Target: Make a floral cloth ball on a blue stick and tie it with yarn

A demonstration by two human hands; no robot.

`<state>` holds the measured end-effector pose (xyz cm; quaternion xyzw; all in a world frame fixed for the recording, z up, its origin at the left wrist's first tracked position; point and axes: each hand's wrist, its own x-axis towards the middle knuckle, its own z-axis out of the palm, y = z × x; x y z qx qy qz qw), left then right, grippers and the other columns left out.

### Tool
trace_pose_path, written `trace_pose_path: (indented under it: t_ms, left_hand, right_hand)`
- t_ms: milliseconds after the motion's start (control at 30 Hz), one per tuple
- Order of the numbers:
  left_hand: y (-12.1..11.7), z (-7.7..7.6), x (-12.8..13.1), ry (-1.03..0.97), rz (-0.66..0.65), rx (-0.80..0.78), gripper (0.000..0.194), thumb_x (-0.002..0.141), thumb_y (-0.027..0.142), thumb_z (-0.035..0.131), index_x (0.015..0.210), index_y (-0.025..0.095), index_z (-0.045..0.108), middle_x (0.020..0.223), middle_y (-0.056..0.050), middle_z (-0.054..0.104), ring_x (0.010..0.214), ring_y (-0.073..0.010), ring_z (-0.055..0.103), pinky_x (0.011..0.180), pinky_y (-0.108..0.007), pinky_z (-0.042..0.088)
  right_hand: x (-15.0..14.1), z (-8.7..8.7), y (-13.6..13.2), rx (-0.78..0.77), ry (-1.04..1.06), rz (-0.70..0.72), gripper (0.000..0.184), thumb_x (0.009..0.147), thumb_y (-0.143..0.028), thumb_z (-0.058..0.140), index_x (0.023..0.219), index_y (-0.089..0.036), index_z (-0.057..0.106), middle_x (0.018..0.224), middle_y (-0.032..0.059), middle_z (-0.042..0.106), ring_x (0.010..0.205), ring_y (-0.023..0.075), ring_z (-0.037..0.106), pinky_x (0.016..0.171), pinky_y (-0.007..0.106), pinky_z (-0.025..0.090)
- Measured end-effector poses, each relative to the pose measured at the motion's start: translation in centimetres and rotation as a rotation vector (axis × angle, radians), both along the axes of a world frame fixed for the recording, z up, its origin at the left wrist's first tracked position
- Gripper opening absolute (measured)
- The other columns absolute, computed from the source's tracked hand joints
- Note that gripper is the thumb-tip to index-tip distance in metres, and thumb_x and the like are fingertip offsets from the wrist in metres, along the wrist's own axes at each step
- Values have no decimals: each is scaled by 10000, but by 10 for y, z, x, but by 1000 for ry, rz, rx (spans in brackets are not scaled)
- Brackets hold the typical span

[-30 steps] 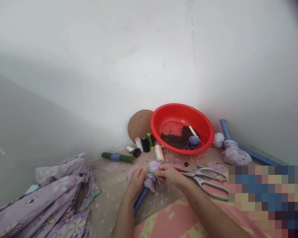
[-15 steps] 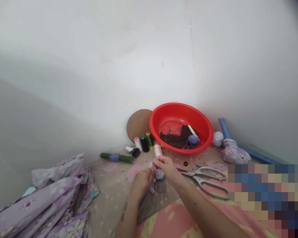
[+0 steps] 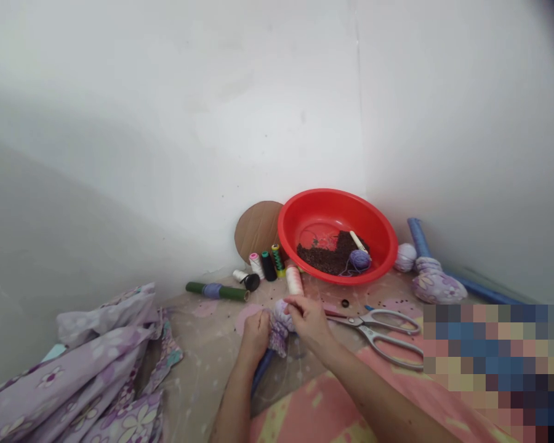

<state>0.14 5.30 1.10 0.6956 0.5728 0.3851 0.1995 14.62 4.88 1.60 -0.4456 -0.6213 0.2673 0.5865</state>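
My left hand is closed around gathered purple patterned cloth at the end of a blue stick. Beside it, a pale lilac rounded cloth head bulges up between my two hands. My right hand is at the head's right side, thumb and fingers pinched together; whatever is between them is too small to make out. Just behind my right hand stands a pink-and-white thread spool. Large metal scissors lie to the right of that hand.
A red basin holds dark crocheted work and a purple yarn ball. Several thread spools stand by a cardboard disc. A green tube and floral fabric lie left; another cloth-headed blue stick lies right.
My hands have moved apart, the left one to the left and the right one slightly right and down. More of the cloth head and blue stick now shows between them.
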Motion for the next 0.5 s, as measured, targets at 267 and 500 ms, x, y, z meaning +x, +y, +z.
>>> trace_pose_path:
  t_ms: [267, 500]
  left_hand:
    - [0, -1, -1, -114, 43, -48, 350, 770, 342, 276, 462, 193, 351, 449, 28, 387, 487, -122, 375, 501, -244, 272]
    - [2, -6, -3, -250, 80, -103, 386, 778, 388, 274, 457, 192, 358, 420, 41, 359, 440, -109, 358, 460, -235, 271]
  right_hand:
    - [-7, 10, -14, -204, -5, 420, 300, 632, -88, 365, 728, -149, 643, 567, 5, 621, 419, 100, 508, 429, 196, 410]
    - [-14, 3, -9, 147, -303, 251, 633, 540, -14, 393, 1136, -202, 493, 1198, 63, 478, 1110, 203, 410, 896, 351, 350]
